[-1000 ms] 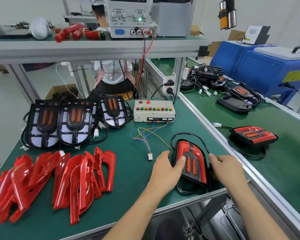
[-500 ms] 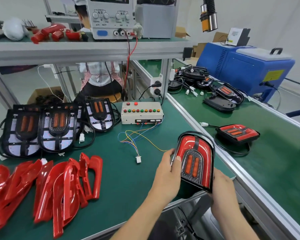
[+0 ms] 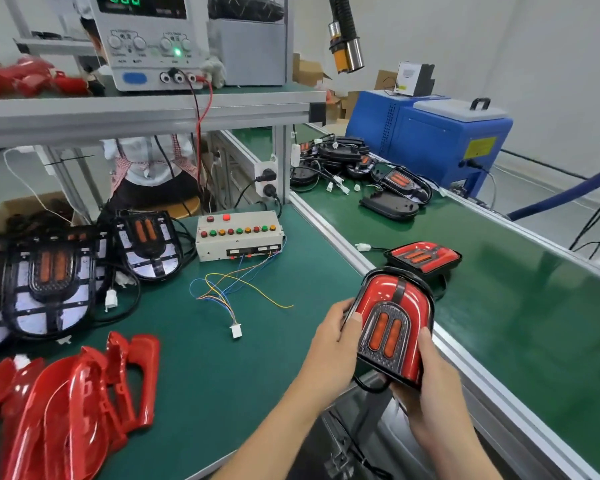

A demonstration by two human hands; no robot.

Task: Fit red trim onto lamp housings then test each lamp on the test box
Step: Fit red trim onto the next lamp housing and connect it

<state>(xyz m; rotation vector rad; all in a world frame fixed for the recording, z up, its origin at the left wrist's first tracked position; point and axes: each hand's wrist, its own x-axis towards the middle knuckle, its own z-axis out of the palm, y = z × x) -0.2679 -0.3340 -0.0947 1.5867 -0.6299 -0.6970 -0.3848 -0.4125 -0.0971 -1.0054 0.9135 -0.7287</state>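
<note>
Both hands are on one lamp [image 3: 394, 323], lifted clear of the green bench mat [image 3: 201, 368] at the lower right of the frame and tilted face-up toward the camera. The left hand [image 3: 333, 344] grips its left edge, thumb curled over the red trim; the right hand [image 3: 430, 386] cups the lower right corner, thumb lying up along the side. A loop of black cable hangs beneath the lamp.

Middle of the frame: the test box [image 3: 239, 236] with its row of coloured buttons sits on the mat, thin coloured wires [image 3: 229, 289] trailing from it to a loose white plug [image 3: 235, 331]. Left of the box, bare lamp housings [image 3: 49, 282] lie overlapping; lower left, a heap of red trim pieces [image 3: 73, 407].

Right of the bench runs a green conveyor belt [image 3: 520, 306] inside a metal rail; one finished lamp [image 3: 425, 256] rests on it just beyond the held one, and more lamps [image 3: 371, 174] are piled farther up. A blue machine [image 3: 430, 136] stands behind the belt. On the upper shelf, top left, a power supply [image 3: 149, 39] shows a green light. White walls all round.
</note>
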